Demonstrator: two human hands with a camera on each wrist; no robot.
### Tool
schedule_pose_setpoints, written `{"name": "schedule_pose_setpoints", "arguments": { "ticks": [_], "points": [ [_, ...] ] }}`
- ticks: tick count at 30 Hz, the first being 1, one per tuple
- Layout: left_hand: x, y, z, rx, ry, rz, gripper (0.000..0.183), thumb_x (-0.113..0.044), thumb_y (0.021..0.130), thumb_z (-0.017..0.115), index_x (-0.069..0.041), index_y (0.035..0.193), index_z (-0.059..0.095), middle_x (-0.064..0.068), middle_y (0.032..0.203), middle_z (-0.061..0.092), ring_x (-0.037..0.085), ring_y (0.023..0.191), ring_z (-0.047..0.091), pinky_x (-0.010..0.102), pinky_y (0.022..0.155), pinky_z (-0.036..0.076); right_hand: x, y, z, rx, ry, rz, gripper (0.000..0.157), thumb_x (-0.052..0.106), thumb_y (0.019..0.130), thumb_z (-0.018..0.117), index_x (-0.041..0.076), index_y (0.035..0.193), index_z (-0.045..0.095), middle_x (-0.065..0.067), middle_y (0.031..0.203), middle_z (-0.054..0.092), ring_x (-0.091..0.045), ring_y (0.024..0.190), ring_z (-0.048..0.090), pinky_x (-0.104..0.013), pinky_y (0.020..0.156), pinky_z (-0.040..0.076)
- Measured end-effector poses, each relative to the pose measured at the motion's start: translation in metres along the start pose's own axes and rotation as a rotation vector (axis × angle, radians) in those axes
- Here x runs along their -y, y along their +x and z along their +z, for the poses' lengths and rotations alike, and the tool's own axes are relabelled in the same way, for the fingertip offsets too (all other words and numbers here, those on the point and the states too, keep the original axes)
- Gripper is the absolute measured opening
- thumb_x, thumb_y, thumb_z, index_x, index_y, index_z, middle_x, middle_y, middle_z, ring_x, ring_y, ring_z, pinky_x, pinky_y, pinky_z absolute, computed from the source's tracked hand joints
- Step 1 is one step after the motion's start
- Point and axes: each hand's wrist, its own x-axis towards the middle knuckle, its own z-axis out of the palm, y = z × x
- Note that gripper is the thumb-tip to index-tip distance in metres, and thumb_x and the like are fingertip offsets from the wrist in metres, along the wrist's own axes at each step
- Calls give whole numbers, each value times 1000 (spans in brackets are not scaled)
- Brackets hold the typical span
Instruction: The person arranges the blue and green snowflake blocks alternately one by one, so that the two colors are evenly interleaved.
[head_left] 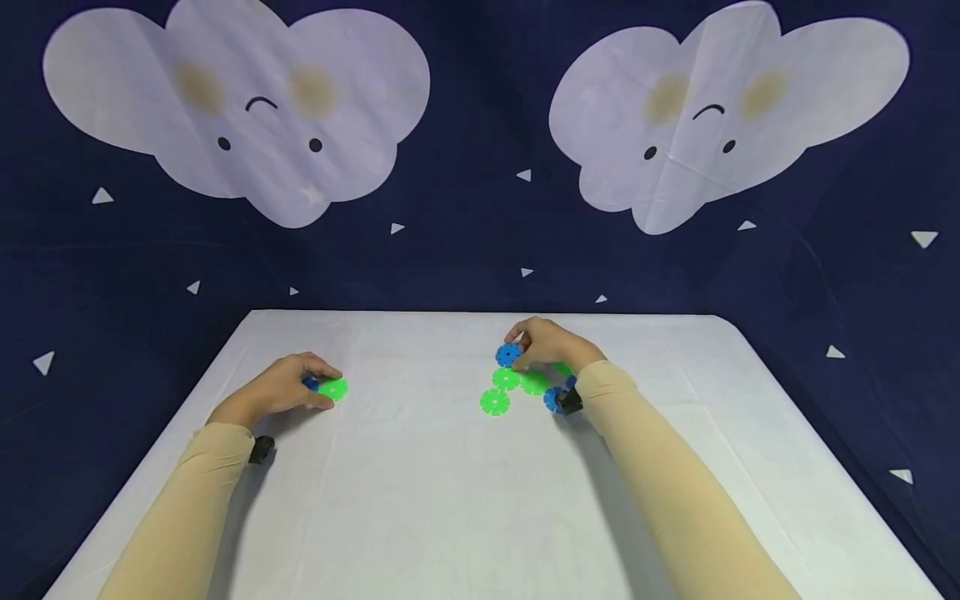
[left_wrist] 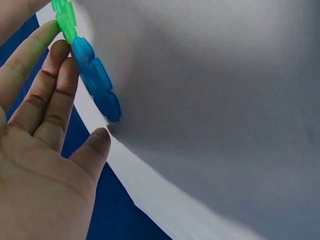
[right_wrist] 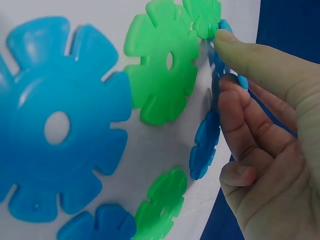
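At the left of the table, my left hand (head_left: 281,386) pinches a green notched disc (head_left: 333,389) between thumb and fingers. Blue plastic, seemingly another notched disc (left_wrist: 95,77), lies beside the green one, below the fingertips in the left wrist view. My right hand (head_left: 553,343) holds a blue flower-like disc (head_left: 502,356) tilted up, its thumb against the near side. Under and beside that hand lie several green discs (head_left: 495,395) and a blue disc (head_left: 551,397). The right forearm and wrist partly hide this group.
The white table (head_left: 420,500) ends at the back against a dark blue cloth (head_left: 480,250) printed with clouds. Small black wrist cameras hang under each wrist, the right one (head_left: 570,402) close over the blue discs.
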Motion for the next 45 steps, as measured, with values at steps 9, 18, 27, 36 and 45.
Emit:
{"name": "schedule_pose_setpoints", "arguments": {
  "ticks": [9, 18, 27, 36, 45],
  "points": [
    [1, -1, 0, 4, -1, -3, 52, -19, 84, 92, -2, 131, 75, 24, 137, 67, 47, 131, 60, 65, 114, 48, -2, -1, 2, 0, -52, -25, 43, 21, 89, 89, 5, 125, 72, -3, 96, 65, -17, 90, 57, -30, 88, 51],
    [1, -1, 0, -8, -5, 3, 52, -18, 85, 92, -3, 131, 75, 24, 138, 67, 48, 131, 59, 65, 115, 48, -6, 1, 3, -40, -68, -75, 40, 26, 87, 89, 6, 117, 72, -1, 89, 65, -15, 84, 57, -29, 83, 52],
    [4, -1, 2, -15, -5, -1, 50, -17, 86, 90, -4, 132, 75, 24, 138, 66, 48, 132, 59, 66, 116, 46, 3, 5, 8, -81, -20, -148, 43, 28, 86, 90, 4, 118, 71, 0, 86, 65, -14, 79, 58, -27, 78, 52],
    [5, 1, 3, -13, -13, -8, 51, -17, 86, 90, -4, 133, 75, 24, 140, 65, 48, 134, 58, 66, 116, 46, 33, 13, 23, -115, -25, -195, 45, 29, 86, 90, 6, 120, 72, 1, 84, 67, -12, 74, 57, -25, 71, 51],
    [3, -1, 2, -9, -21, -12, 52, -17, 85, 91, -3, 132, 74, 24, 140, 65, 47, 131, 59, 64, 114, 49, 66, 23, 44, -129, -38, -202, 44, 32, 86, 90, 8, 118, 72, 3, 84, 66, -10, 74, 56, -24, 70, 48]
  ]
}}
